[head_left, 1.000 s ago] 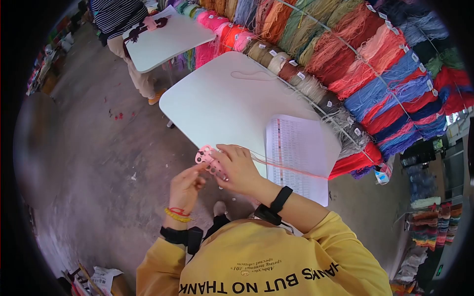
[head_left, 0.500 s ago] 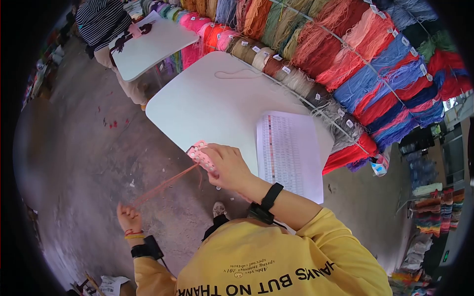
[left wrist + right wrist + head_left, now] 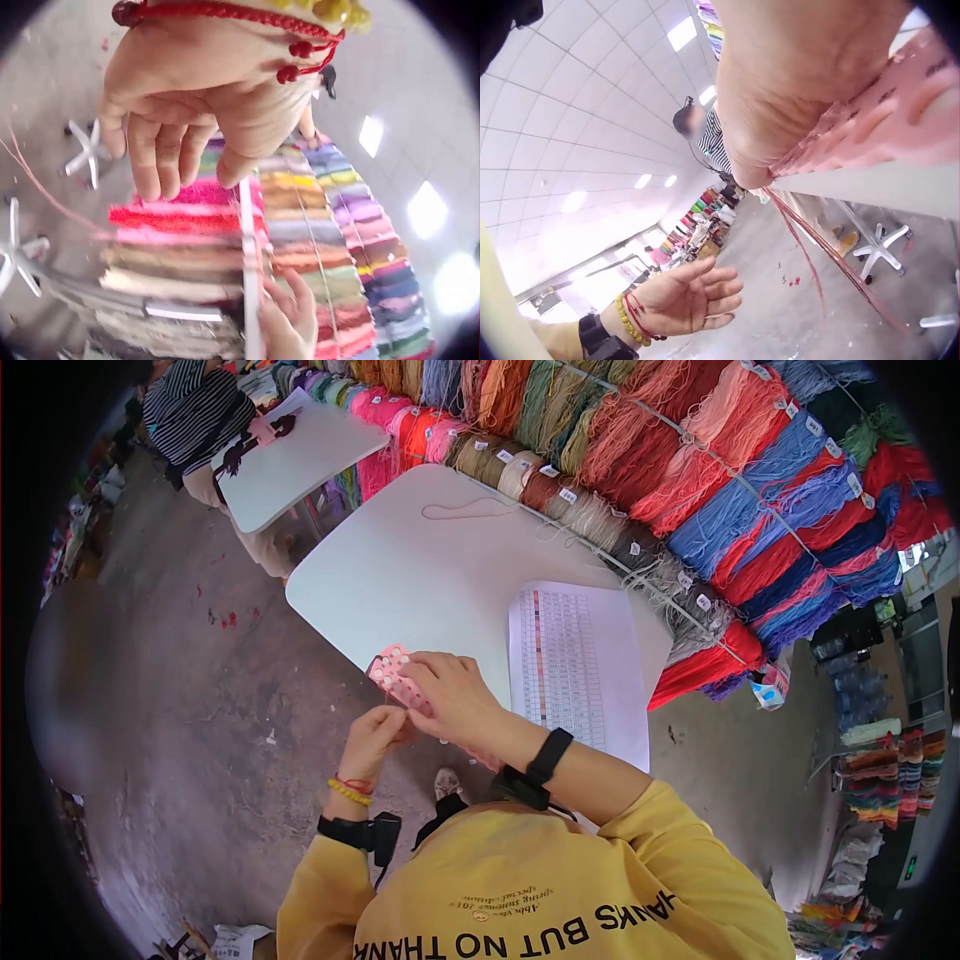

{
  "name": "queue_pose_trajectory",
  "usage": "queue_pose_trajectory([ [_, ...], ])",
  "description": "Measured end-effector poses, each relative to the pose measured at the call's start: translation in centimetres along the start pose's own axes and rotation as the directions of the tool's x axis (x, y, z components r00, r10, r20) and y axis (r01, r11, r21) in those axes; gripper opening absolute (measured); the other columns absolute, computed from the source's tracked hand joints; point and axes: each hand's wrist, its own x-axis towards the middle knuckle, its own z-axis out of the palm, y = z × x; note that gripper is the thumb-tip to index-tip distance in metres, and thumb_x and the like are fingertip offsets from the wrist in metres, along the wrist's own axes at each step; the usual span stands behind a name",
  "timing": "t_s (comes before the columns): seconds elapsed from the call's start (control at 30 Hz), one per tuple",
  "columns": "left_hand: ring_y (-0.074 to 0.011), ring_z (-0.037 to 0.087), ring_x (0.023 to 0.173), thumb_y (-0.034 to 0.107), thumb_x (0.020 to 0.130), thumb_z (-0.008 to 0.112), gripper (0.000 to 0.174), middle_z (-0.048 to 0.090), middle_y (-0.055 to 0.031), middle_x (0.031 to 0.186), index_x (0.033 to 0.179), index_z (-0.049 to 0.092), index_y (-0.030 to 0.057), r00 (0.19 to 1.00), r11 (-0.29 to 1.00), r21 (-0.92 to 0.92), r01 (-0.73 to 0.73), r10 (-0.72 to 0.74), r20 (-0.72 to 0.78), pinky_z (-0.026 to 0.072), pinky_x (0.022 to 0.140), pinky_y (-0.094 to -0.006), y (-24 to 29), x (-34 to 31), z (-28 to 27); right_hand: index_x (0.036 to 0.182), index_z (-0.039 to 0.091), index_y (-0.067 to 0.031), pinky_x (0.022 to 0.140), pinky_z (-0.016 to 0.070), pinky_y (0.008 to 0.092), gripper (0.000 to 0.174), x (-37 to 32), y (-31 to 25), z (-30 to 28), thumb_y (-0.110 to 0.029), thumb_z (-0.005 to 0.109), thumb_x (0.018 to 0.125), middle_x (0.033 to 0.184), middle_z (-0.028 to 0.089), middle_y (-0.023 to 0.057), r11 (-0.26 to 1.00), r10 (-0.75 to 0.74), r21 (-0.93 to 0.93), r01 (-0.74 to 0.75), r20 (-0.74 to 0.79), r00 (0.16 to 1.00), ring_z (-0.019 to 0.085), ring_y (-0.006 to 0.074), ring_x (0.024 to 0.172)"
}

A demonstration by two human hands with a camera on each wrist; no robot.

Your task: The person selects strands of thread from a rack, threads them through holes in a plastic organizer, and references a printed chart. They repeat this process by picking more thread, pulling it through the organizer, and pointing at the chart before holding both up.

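My right hand (image 3: 452, 692) grips a pink thread card with round holes (image 3: 388, 663) over the near edge of the white table. Reddish strands (image 3: 819, 241) hang from beneath the card in the right wrist view. My left hand (image 3: 374, 738) is just below the card's near side in the head view. In the right wrist view that left hand (image 3: 697, 298) has its palm and fingers spread loosely, clear of the strands. Its fingers droop relaxed in the left wrist view, holding nothing visible.
A printed chart sheet (image 3: 585, 660) lies at the right on the white table (image 3: 400, 560), with a thin loop of thread (image 3: 468, 513) farther back. Hanks of coloured yarn (image 3: 735, 475) line the rack behind. A person in stripes (image 3: 195, 415) stands by another table (image 3: 300, 455).
Half a second ago my left hand was out to the left, drawing reddish strands from the card. It has come back beside the card, while my right hand keeps its grip.
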Motion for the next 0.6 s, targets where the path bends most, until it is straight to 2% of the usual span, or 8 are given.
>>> queue_pose_trajectory([
  [0.03,-0.0138,0.062,0.073,0.025,0.088,0.057,0.023,0.063,-0.0073,0.082,0.089,0.060,0.0018,0.999,1.000,-0.015,0.000,0.000,0.033,0.0482,0.066,-0.0231,0.2,0.4,0.7,0.107,0.053,-0.0096,0.085,0.0367,0.0420,0.039,-0.1,0.0,-0.8,-0.019,0.064,0.071,0.110,0.052,0.0086,1.000,-0.012,-0.028,0.012,0.026,1.000,0.050,0.0272,0.101],
  [0.17,-0.0127,0.061,0.065,0.024,0.087,0.059,0.022,0.062,-0.0061,0.075,0.080,0.059,0.0033,0.998,0.999,0.026,0.022,-0.020,-0.063,0.0481,0.063,-0.0228,0.3,0.8,1.6,0.097,0.058,-0.0080,0.077,0.0421,0.0401,0.026,-1.3,-0.3,-5.8,-0.023,0.061,0.076,0.094,0.058,0.0094,0.998,0.034,-0.054,-0.022,0.227,0.973,0.056,0.0280,0.088],
  [0.27,-0.0116,0.059,0.060,0.024,0.086,0.060,0.023,0.061,-0.0052,0.071,0.077,0.058,0.0032,0.995,0.999,0.034,0.012,-0.008,-0.103,0.0477,0.060,-0.0224,-0.4,1.1,1.7,0.095,0.059,-0.0080,0.070,0.0451,0.0394,0.024,-4.4,1.4,-8.9,-0.025,0.061,0.078,0.085,0.059,0.0104,0.991,0.119,-0.094,-0.096,0.279,0.953,0.058,0.0295,0.079],
  [0.33,-0.0109,0.058,0.057,0.024,0.086,0.060,0.024,0.060,-0.0049,0.070,0.077,0.058,0.0030,0.992,1.000,0.030,0.000,0.004,-0.124,0.0472,0.058,-0.0218,-0.3,1.1,2.1,0.091,0.059,-0.0078,0.069,0.0456,0.0428,0.023,-6.5,2.6,-11.2,-0.025,0.060,0.076,0.086,0.058,0.0100,0.964,0.260,-0.148,-0.223,0.324,0.910,0.058,0.0289,0.081],
  [0.4,-0.0106,0.057,0.057,0.025,0.086,0.060,0.024,0.059,-0.0047,0.069,0.076,0.057,0.0029,0.990,1.000,0.020,0.006,-0.003,-0.140,0.0470,0.057,-0.0215,-0.3,1.0,2.3,0.090,0.059,-0.0073,0.067,0.0464,0.0418,0.023,-9.0,4.4,-12.9,-0.025,0.061,0.076,0.083,0.058,0.0110,0.919,0.372,-0.217,-0.328,0.206,0.905,0.059,0.0299,0.077],
  [0.43,-0.0105,0.057,0.056,0.025,0.086,0.060,0.024,0.059,-0.0047,0.069,0.076,0.057,0.0028,0.989,1.000,0.014,0.009,-0.007,-0.149,0.0469,0.056,-0.0214,-0.3,1.0,2.4,0.089,0.059,-0.0074,0.066,0.0466,0.0409,0.022,-10.2,5.1,-13.7,-0.025,0.061,0.076,0.083,0.058,0.0109,0.867,0.484,-0.187,-0.462,0.098,0.869,0.059,0.0292,0.077],
  [0.47,-0.0104,0.057,0.056,0.025,0.087,0.059,0.024,0.059,-0.0045,0.068,0.076,0.057,0.0030,0.989,1.000,0.010,0.016,-0.015,-0.149,0.0467,0.056,-0.0213,-0.3,1.0,2.4,0.088,0.059,-0.0075,0.066,0.0468,0.0400,0.022,-11.4,5.8,-14.4,-0.026,0.061,0.076,0.083,0.058,0.0108,0.799,0.589,-0.142,-0.584,-0.006,0.808,0.059,0.0286,0.076],
  [0.6,-0.0099,0.057,0.056,0.026,0.087,0.059,0.025,0.058,-0.0037,0.068,0.076,0.057,0.0040,0.987,0.999,0.020,0.039,-0.035,-0.157,0.0462,0.055,-0.0213,-0.5,1.1,2.5,0.088,0.057,-0.0076,0.066,0.0469,0.0378,0.028,-15.8,8.0,-16.3,-0.032,0.064,0.075,0.080,0.059,0.0101,0.562,0.759,-0.195,-0.803,-0.263,0.595,0.060,0.0276,0.073],
])
